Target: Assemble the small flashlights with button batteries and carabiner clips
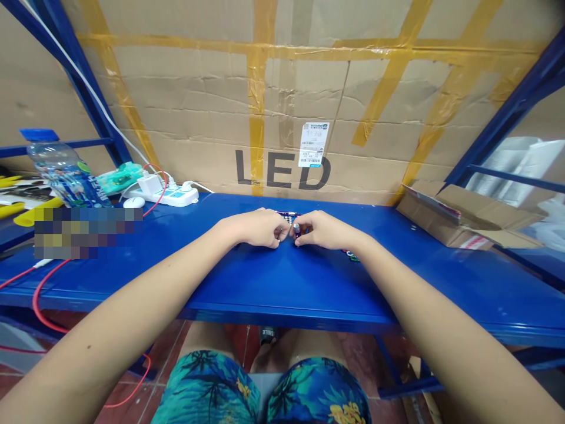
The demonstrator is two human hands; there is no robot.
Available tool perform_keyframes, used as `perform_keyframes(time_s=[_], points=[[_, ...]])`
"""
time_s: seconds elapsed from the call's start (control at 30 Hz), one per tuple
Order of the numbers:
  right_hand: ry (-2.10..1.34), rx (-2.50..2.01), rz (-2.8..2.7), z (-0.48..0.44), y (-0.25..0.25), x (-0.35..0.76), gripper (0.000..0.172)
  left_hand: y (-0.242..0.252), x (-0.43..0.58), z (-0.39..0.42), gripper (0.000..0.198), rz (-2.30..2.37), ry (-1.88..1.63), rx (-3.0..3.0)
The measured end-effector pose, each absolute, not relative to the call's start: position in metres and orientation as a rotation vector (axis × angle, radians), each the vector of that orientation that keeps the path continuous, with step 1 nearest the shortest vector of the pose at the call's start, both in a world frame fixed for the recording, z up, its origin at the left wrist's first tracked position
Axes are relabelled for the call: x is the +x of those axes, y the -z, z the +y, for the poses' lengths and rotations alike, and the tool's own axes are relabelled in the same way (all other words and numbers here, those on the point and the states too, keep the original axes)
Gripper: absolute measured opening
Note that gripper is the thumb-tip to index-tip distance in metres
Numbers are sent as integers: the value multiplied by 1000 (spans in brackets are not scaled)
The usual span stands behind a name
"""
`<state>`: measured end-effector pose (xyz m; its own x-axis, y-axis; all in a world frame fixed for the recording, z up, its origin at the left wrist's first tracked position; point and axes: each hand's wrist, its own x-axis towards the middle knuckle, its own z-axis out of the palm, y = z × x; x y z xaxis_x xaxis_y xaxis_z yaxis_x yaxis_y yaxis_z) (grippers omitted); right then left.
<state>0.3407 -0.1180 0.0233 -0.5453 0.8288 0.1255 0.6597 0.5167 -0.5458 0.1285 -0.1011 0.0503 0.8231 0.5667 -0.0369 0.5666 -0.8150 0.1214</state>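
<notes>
What worries me most is the small purple piece with the shiny top, held upright between the thumb and fingers of my right hand. My pinch covers little of it, so a slack or uneven squeeze could let it slip, and on this smooth blue table it might well roll. The row of small silvery pieces lies just beyond my fingertips; a careless knuckle could scatter them. The colored loops sit close by my right forearm, where a dragging wrist might catch them.

Both my arms reach forward from either side, wrists bent inward, hands low over the table and nearly meeting. My left hand is palm down, fingers curled, thumb and forefinger drawn close together (whether anything sits between them, I can't tell). My right faces it, fingers narrowed around the purple piece.
</notes>
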Motion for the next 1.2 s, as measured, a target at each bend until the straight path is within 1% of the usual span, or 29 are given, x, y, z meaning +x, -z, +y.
perform_keyframes(time_s=[0.2, 0.3, 0.37, 0.43, 0.57, 0.63, 0.97, 1.2], points=[[-673, -1224, -2370, -117, -23, 341, 12, -51, 127, -98, 6, 830, -6, 2764], [-679, -1222, -2349, -118, -24, 341, 12, -50, 127, -98, 7, 856, -22, 2780], [-691, -1230, -2314, -119, -25, 340, 13, -49, 127, -98, 10, 855, -92, 2821], [-727, -1234, -2268, -121, -27, 340, 14, -49, 127, -96, 11, 833, -259, 2841], [-803, -1202, -2208, -125, -31, 339, 16, -51, 129, -94, 13, 762, -789, 2781], [-793, -1205, -2195, -126, -31, 338, 15, -52, 131, -96, 13, 700, -915, 2774], [-687, -1205, -2194, -121, -28, 340, 18, -52, 135, -101, 13, 505, -878, 2801], [-659, -1201, -2194, -120, -27, 341, 14, -53, 131, -98, 14, 569, -878, 2731]])
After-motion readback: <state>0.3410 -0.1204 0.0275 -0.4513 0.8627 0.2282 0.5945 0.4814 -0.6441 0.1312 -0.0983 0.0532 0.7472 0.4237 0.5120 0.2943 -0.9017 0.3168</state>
